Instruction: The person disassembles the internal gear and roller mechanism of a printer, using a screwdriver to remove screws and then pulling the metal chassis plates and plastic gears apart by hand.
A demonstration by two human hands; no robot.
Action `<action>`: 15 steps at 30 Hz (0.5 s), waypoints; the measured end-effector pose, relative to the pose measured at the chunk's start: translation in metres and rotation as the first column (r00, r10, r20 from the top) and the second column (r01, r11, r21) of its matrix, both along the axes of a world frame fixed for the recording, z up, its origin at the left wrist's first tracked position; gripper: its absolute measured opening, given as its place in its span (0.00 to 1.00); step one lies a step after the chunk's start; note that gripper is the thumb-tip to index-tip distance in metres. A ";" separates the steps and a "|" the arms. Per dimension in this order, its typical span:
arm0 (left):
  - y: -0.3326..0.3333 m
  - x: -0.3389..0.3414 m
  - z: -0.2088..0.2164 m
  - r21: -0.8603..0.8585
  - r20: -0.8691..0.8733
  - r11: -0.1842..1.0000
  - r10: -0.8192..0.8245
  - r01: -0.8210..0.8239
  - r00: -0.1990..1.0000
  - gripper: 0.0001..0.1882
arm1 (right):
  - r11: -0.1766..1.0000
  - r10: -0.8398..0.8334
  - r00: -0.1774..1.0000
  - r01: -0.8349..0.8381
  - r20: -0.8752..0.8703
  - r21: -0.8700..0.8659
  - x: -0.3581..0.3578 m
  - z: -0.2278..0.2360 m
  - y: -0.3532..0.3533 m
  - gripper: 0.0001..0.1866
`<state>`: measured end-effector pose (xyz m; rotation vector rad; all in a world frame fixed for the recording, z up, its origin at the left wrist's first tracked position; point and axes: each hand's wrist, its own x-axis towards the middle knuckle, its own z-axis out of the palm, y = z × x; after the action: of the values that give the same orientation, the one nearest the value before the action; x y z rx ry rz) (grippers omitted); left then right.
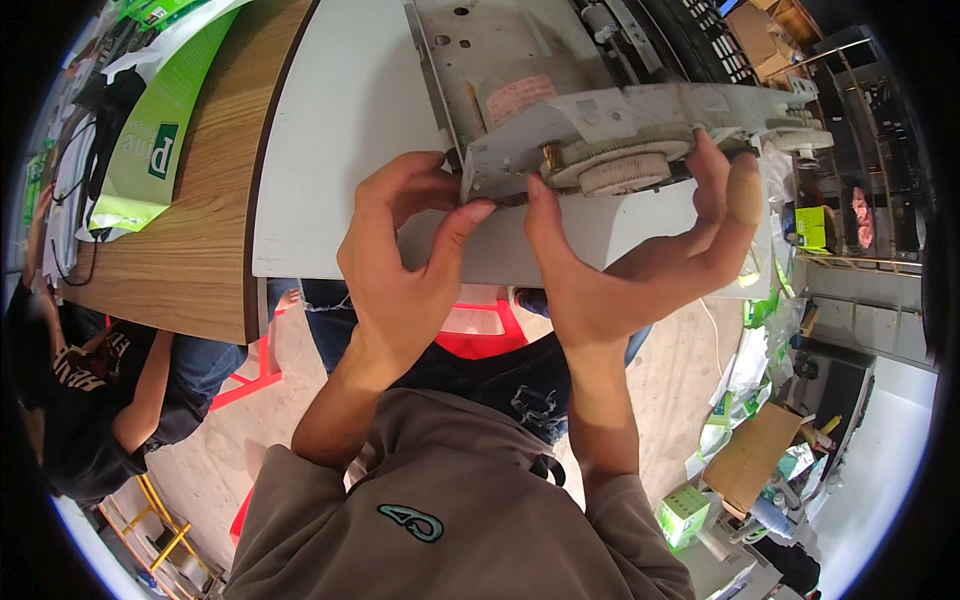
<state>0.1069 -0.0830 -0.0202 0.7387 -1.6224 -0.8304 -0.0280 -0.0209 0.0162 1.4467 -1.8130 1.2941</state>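
A worn metal machine chassis (575,118) lies at the far side of the white table, its side plate facing me. Large off-white plastic gears (625,172) are mounted on that plate. My left hand (405,235) holds the chassis's near left corner, thumb in front and fingers curled behind the edge. Around the gears, my right hand (635,255) grips the same side plate: its thumb presses left of them, and its fingers bend round at their right. A smaller gear (800,140) sticks out at the plate's right end. Black rollers and slotted parts (690,40) run along the chassis's right.
A wood-grain tabletop (215,200) adjoins the white table (310,180) on the left, with a green bag (160,130) on it. Another person (110,400) sits at the left. Red stools stand below. Shelving (860,150), a cardboard box (750,455) and a green box (685,515) are at the right.
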 end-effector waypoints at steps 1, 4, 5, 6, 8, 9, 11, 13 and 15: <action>0.000 0.000 0.000 0.006 -0.007 1.000 -0.004 0.004 1.000 0.23 | 1.000 0.004 1.000 -0.004 -0.003 -0.005 -0.001 -0.001 -0.001 0.62; 0.000 -0.001 -0.001 0.010 -0.023 1.000 -0.009 0.010 1.000 0.24 | 0.997 0.030 0.999 -0.031 -0.017 -0.064 -0.002 -0.003 -0.003 0.62; 0.000 -0.002 -0.001 0.006 -0.028 1.000 -0.012 0.012 1.000 0.24 | 0.996 0.038 0.999 -0.039 -0.022 -0.080 -0.003 -0.003 -0.003 0.62; 0.000 -0.002 -0.002 0.008 -0.030 1.000 -0.013 0.013 0.999 0.24 | 0.998 0.021 0.999 -0.023 -0.025 -0.050 -0.004 -0.003 -0.002 0.63; -0.001 -0.001 -0.002 -0.009 -0.030 1.000 -0.016 0.016 0.999 0.24 | 1.000 0.009 1.000 -0.010 -0.024 -0.020 -0.002 -0.002 0.001 0.64; -0.001 -0.001 -0.002 -0.008 -0.029 1.000 -0.015 0.015 0.999 0.24 | 1.000 0.004 1.000 -0.004 0.006 0.007 -0.001 -0.001 0.004 0.65; -0.001 0.000 -0.001 -0.013 -0.024 1.000 -0.017 0.017 1.000 0.24 | 0.999 -0.004 0.999 0.003 0.033 0.033 -0.002 -0.002 0.010 0.65; -0.001 -0.001 0.001 -0.028 -0.007 0.999 -0.016 0.016 1.000 0.24 | 0.974 0.192 0.923 -0.136 0.335 -0.183 0.001 0.000 0.020 0.60; 0.000 -0.002 0.001 -0.042 -0.001 0.999 -0.020 0.020 1.000 0.24 | 0.945 0.271 0.842 -0.141 0.466 -0.294 0.010 0.009 0.031 0.55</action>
<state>0.1052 -0.0829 -0.0191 0.6930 -1.6438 -0.8084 -0.0175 0.0099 0.0249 1.2683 -1.7324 2.0914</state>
